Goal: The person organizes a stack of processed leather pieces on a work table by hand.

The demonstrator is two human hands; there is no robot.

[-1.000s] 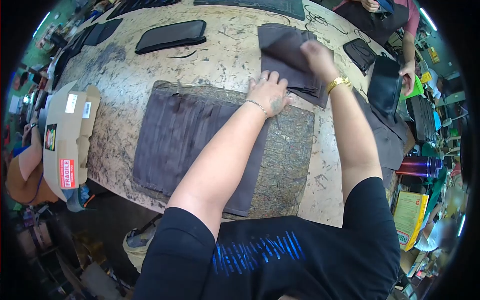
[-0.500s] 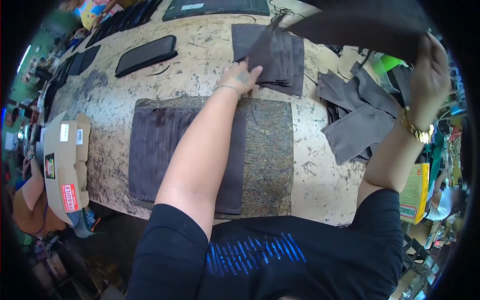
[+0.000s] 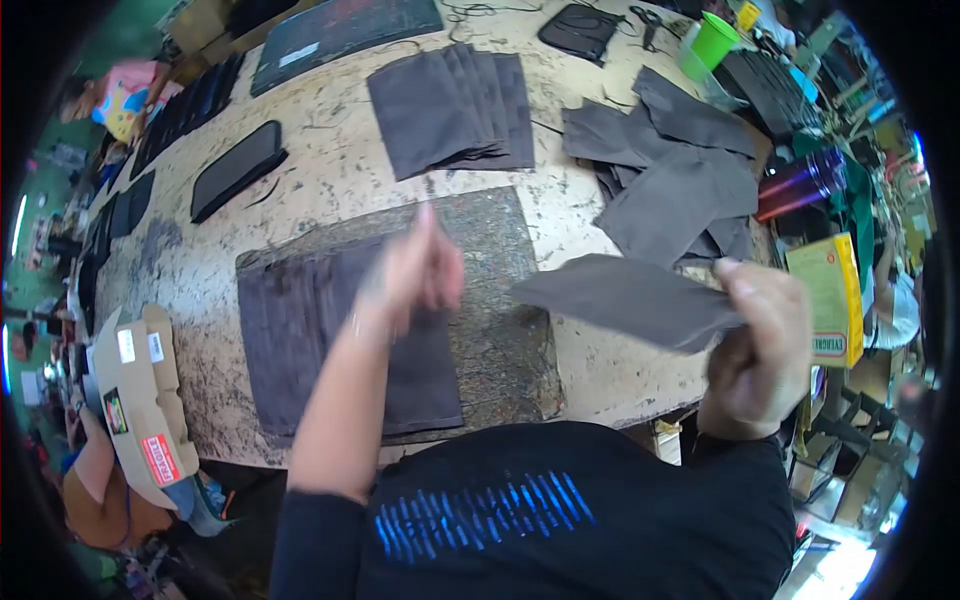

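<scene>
My right hand (image 3: pixel 765 335) grips one end of a dark grey-brown fabric piece (image 3: pixel 630 300), thumb on top. The piece hangs over the table's front right part, its other end loose. My left hand (image 3: pixel 425 270) is smeared by motion above a row of overlapping dark fabric pieces (image 3: pixel 300 330), and its fingers cannot be made out clearly. Those pieces lie on a worn, speckled board (image 3: pixel 510 320). Beyond the board is a fanned stack of similar fabric pieces (image 3: pixel 440 115). To its right lies a loose heap of them (image 3: pixel 670 190).
A flat black case (image 3: pixel 238 170) and a cardboard box (image 3: pixel 145 400) are on the left. Scissors (image 3: pixel 647 25), a green cup (image 3: pixel 710 45), a purple bottle (image 3: pixel 800 185) and a yellow box (image 3: pixel 828 300) stand toward the right. Another person (image 3: pixel 125 95) is at the far left.
My right hand has come down and nearer with the fabric piece. My left hand has left the fanned stack and moved back over the board. The view has shifted toward the right.
</scene>
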